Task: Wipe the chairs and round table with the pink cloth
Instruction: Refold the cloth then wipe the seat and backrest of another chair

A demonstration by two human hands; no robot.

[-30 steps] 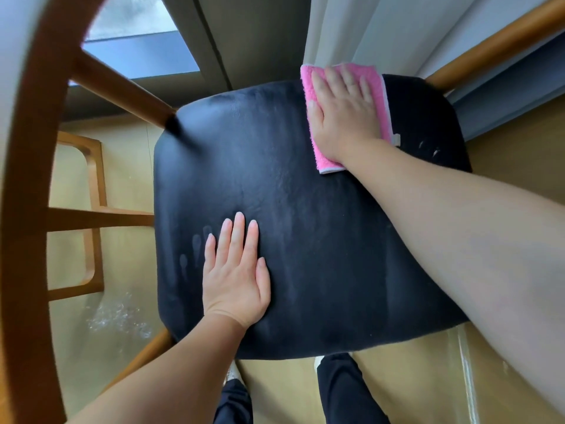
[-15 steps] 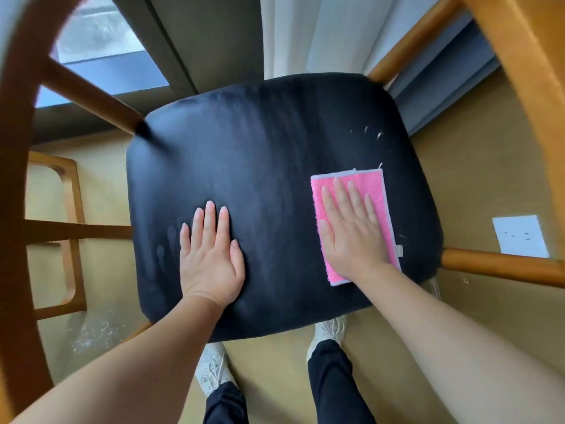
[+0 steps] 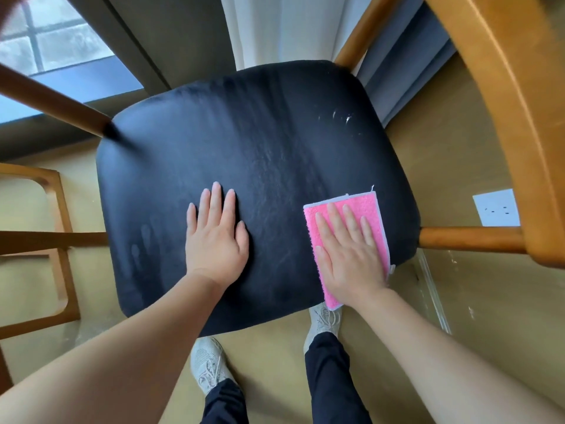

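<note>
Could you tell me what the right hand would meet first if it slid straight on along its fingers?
Likely nothing but bare black seat up to its far edge; the right hand lies flat on the pink cloth, and the white specks seem just right of its line.

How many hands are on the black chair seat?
2: left hand flat on the bare seat near its middle; right hand pressing the pink cloth at the near right corner.

window point(image 3: 46, 41), curtain point(image 3: 275, 29), white socket plate point(image 3: 495, 208)
</note>
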